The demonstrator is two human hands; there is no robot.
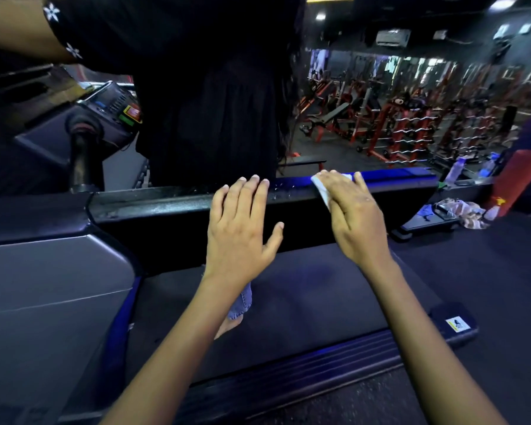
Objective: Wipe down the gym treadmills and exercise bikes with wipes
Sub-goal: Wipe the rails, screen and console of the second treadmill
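**Wiping the treadmill's far side rail**

The person is leaning over a treadmill, whose dark running belt [288,289] is stretching under both forearms. The right hand [350,216] is lying flat, fingers straight and close together, pressing a white wipe [321,187] onto the top of the far side rail [166,204], where the rail turns blue. The left hand [239,228] is resting just beside it on the same rail, fingers spread and straight, holding nothing and seemingly bracing the body.

The step in hand looks like the wiping of this rail. Specks and a dull film are showing on the rail to the left of the hands, so that stretch probably is not yet cleaned; the next move likely calls for sliding the wipe along the rail with steady downward pressure, and for shifting the bracing hand out of its path if the stroke goes leftward.

Another person in dark clothing [215,111] is standing right behind the rail, close to the uncleaned part, and may be crowding the reach there. A neighbouring treadmill console [114,105] with red and green buttons is sitting at upper left, above a grey motor cover [49,289]. To the right, a plastic bottle [454,170] and a spray bottle [494,210] are standing near a crumpled bag [469,213]. Red weight racks [405,130] are filling the background, well apart.
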